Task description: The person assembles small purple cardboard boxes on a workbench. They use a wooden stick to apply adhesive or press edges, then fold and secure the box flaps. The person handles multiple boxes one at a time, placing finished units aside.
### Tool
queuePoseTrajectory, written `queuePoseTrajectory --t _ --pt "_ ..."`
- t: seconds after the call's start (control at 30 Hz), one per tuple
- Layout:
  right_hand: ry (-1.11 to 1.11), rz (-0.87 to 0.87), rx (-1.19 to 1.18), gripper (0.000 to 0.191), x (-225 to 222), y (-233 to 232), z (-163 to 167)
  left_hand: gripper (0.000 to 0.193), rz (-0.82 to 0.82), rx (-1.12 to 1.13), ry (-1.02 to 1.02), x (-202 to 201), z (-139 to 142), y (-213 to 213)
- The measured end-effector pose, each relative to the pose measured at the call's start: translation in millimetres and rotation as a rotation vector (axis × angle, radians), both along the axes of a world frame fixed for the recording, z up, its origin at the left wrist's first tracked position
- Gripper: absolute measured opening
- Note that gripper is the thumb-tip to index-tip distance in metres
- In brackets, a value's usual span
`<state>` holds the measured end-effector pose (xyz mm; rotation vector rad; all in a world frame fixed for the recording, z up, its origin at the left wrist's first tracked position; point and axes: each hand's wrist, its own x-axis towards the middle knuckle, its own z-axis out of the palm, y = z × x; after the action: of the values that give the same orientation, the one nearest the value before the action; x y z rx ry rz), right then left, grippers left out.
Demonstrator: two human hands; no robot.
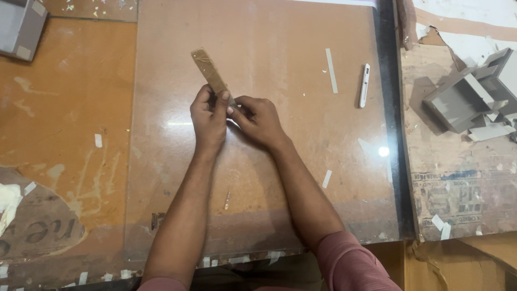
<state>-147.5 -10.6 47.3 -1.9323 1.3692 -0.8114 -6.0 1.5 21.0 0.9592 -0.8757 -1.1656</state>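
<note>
On the broad sheet of scuffed brown board [258, 178] that covers the middle of the worktable, both forearms reach in from below and meet near its centre. To the right, on torn printed cardboard, sits a cluster of grey folded card box pieces [468, 97]; another grey card box [19, 27] lies at the top left corner. Further in, a slim white utility knife [364, 85] rests on the board, well apart from the hands, with a thin white paper strip [331, 70] just left of it.

The left hand [209, 119] is closed around the near end of a narrow brown cardboard strip wrapped in clear tape [209, 71], which juts away from the person at a slant. The right hand [259, 119] touches the left, its fingertips pinched together at that same near end; what they pinch is too small to make out.

Only the strip's end is gripped, so I judge the long free part could bend or twist if the fingers pull unevenly. Glossy tape may also let it slip from the pinch.
</note>
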Motion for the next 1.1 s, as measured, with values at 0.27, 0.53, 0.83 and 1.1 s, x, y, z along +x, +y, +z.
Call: queuePoseTrajectory --t 0.27,0.53,0.83,1.1 --pt "-0.460 -0.027 0.090 0.038 -8.6 -4.4 -18.7 0.014 0.137 -0.310 -0.400 -6.9 9.6 6.1" --pt "-0.625 -0.051 -0.008 0.036 -13.4 -13.2 -40.7 0.010 0.099 -0.194 -0.828 -11.6 7.5 7.2" --pt "-0.851 -0.379 -0.023 0.047 -18.1 -19.6 -39.3 0.008 0.353 -0.224 -0.939 -8.5 -3.8 5.9" --pt "-0.669 -0.519 -0.222 0.070 -25.3 -22.9 -51.8 0.013 0.374 -0.155 -0.711 -8.4 -12.0 2.7"
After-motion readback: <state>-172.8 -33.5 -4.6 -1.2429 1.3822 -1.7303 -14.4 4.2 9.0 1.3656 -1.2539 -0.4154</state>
